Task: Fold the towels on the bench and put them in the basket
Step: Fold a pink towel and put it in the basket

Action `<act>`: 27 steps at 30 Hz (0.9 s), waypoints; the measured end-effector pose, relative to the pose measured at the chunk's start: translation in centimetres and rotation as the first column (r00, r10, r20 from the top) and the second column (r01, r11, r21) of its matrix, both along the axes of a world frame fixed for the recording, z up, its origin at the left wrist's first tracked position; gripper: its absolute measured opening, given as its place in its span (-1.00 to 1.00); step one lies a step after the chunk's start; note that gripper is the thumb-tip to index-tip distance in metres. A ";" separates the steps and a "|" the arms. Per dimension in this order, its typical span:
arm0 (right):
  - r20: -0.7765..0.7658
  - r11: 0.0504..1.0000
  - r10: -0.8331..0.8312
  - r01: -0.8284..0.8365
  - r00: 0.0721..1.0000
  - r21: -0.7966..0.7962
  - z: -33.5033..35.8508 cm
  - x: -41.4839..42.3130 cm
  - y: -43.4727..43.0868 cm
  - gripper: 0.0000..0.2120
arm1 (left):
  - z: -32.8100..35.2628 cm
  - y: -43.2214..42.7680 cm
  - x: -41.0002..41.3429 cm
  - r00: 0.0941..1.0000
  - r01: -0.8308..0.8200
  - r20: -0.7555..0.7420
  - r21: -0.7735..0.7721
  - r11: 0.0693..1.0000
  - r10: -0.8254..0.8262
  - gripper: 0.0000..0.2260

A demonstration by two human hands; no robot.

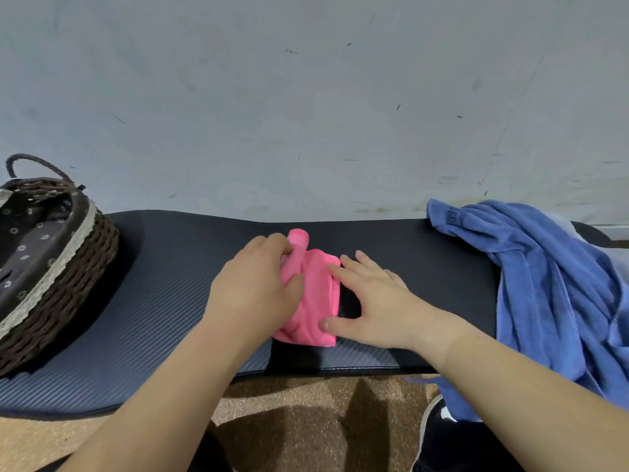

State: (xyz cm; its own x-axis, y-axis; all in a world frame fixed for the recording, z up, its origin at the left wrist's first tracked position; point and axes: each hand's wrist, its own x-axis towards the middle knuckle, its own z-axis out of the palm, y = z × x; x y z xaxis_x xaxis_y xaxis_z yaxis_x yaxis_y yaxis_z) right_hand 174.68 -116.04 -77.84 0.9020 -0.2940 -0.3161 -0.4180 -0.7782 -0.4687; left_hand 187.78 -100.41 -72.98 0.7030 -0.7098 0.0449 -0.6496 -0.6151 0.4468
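Note:
A small pink towel (315,294) lies folded into a compact bundle in the middle of the black padded bench (163,284). My left hand (258,284) rests on its left side, fingers curled around a rolled part that sticks up at the far end. My right hand (371,301) lies flat against the towel's right edge, fingers spread, thumb at its near corner. A large blue towel (544,291) is heaped unfolded at the bench's right end and hangs over the front. A dark wicker basket (68,267) with a flowered lining stands at the left end.
A grey wall rises right behind the bench. Below the front edge is brown speckled floor, with a black shoe (439,434) at the lower right. Bare bench surface lies between the basket and the pink towel.

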 end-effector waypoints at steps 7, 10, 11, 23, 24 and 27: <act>-0.003 1.000 0.001 -0.001 1.000 0.016 -0.1 -0.1 -0.3 -0.09 | -1.3 -1.3 -2.1 0.973 0.169 -0.140 -0.108 0.980 -0.183 -0.86; 0.004 0.999 -0.011 0.011 1.000 0.030 0.1 -0.2 -0.3 -0.13 | -1.6 -1.0 -1.3 0.957 0.221 -0.176 -0.079 0.972 -0.232 -0.80; 0.009 0.999 -0.017 0.017 1.000 0.039 0.1 -0.2 -0.3 -0.15 | -1.7 -0.8 -1.1 0.959 0.251 -0.122 -0.056 0.966 -0.256 -0.75; 0.192 0.978 -0.192 0.171 0.962 0.124 0.8 0.2 -1.4 -0.55 | -4.0 -0.8 -1.9 0.907 0.419 -0.142 0.219 0.881 -0.396 -0.44; 0.203 0.978 -0.190 0.166 0.961 0.128 0.8 0.3 -1.3 -0.54 | -4.6 -0.8 -2.1 0.907 0.419 -0.143 0.223 0.880 -0.396 -0.44; 0.216 0.981 -0.174 0.152 0.961 0.118 0.8 0.6 -0.8 -0.54 | -5.1 -1.0 -2.5 0.906 0.409 -0.193 0.170 0.897 -0.376 -0.42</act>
